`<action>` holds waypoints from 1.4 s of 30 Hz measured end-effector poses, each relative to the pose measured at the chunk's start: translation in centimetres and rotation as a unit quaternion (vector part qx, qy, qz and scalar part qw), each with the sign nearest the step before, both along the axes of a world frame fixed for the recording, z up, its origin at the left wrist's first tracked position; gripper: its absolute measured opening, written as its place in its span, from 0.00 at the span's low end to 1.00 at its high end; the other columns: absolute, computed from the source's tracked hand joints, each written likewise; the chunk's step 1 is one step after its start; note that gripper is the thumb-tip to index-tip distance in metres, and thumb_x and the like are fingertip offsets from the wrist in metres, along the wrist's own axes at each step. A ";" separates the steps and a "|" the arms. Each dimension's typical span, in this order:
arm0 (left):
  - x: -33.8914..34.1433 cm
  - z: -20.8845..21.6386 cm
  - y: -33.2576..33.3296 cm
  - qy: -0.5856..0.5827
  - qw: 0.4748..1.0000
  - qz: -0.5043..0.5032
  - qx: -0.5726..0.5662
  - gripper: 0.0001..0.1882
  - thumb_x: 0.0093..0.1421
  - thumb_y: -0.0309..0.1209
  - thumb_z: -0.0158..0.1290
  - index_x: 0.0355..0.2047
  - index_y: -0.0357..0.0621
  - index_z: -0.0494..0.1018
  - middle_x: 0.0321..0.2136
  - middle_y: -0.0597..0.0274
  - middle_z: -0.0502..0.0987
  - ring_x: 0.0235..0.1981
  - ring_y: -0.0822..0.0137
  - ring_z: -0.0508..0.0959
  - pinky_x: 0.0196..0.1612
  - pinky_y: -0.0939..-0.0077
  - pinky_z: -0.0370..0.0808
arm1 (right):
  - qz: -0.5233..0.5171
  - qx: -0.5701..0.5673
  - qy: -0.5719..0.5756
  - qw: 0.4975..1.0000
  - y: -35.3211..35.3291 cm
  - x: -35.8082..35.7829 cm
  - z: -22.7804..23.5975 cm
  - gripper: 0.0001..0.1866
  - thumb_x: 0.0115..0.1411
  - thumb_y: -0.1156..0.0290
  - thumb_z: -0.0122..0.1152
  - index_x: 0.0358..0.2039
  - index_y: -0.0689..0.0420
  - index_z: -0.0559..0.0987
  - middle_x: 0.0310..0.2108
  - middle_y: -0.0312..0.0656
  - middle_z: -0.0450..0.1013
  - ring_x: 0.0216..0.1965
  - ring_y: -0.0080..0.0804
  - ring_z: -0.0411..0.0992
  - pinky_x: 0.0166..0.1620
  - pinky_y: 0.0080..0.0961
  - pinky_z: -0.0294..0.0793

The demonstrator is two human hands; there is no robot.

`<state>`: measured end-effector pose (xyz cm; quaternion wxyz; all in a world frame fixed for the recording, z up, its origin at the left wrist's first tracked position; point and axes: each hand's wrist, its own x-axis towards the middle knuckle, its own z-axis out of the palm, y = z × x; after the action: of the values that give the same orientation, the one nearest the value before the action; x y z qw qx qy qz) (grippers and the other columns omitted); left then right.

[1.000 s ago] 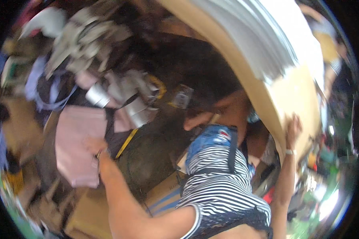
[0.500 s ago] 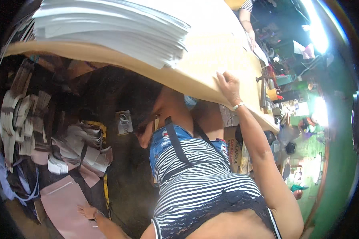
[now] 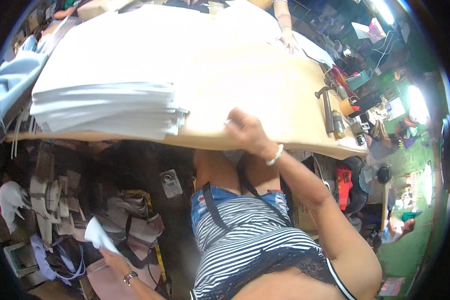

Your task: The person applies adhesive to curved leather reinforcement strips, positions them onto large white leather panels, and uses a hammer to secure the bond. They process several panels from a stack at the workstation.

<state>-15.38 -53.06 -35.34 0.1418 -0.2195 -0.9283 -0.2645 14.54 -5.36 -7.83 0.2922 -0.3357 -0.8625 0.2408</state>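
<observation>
Down at my left, my left hand point(image 3: 114, 260) grips a curled white sheet point(image 3: 98, 233), held over the bundles beside the table. Whether it is one sheet or several together is hard to tell. My right hand point(image 3: 247, 134) is above the table's near edge, fingers curled in and thumb bent; what they hold, if anything, is hidden and the hand is slightly blurred. To its left on the table point(image 3: 295, 107) lies a thick stack of white sheets point(image 3: 105, 107), its edges fanned toward me.
Bundled grey-brown strips point(image 3: 42, 200) and pinkish sheets point(image 3: 120, 280) lie low at the left. A hammer point(image 3: 327, 110) and a screwdriver point(image 3: 338, 125) rest on the table's right side. Across the table another person's hand point(image 3: 287, 40) touches white sheets. Blue cloth point(image 3: 17, 82) hangs at the far left.
My left hand has come up off the pink sheet and now holds a white sheet. My right hand has moved left along the table edge. The view has shifted, showing more of the tabletop.
</observation>
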 end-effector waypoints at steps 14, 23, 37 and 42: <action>9.3 40.3 30.2 -0.011 0.642 -0.758 -0.115 0.23 0.40 0.27 0.52 0.42 0.53 0.76 0.15 0.68 0.63 0.14 0.66 0.69 0.18 0.73 0.67 | 0.403 -0.066 0.002 0.913 -0.3 -0.6 6.0 0.44 0.42 0.59 0.71 0.59 0.53 0.62 0.63 0.53 0.50 0.61 0.54 0.53 0.63 0.45 0.53; 13.9 43.0 39.9 -0.141 0.367 -0.919 -0.025 0.30 0.44 0.30 0.59 0.52 0.44 0.72 0.19 0.67 0.70 0.14 0.71 0.70 0.16 0.78 0.66 | 0.423 -0.152 0.131 0.884 0.5 10.4 9.7 0.26 0.46 0.66 0.70 0.46 0.57 0.73 0.49 0.45 0.70 0.53 0.48 0.66 0.50 0.38 0.67; 16.4 37.8 46.1 -0.284 0.525 -0.769 -0.229 0.14 0.52 0.23 0.56 0.41 0.41 0.74 0.27 0.52 0.76 0.32 0.55 0.78 0.36 0.68 0.72 | -0.282 -0.052 0.296 0.911 -3.5 24.0 8.5 0.12 0.52 0.76 0.64 0.36 0.64 0.75 0.31 0.41 0.75 0.33 0.27 0.73 0.39 0.21 0.70; 17.9 45.2 48.6 -0.115 0.593 -0.780 -0.164 0.17 0.49 0.19 0.55 0.41 0.43 0.75 0.24 0.56 0.76 0.24 0.56 0.78 0.28 0.69 0.73 | -0.345 0.140 0.136 0.918 1.8 25.3 10.2 0.24 0.57 0.78 0.57 0.54 0.67 0.66 0.41 0.45 0.74 0.40 0.29 0.73 0.42 0.25 0.72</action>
<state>2.48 -4.44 9.83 -0.2649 -0.8471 -0.4389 -0.1403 39.79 -3.61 2.32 0.5155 -0.5320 -0.6703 0.0449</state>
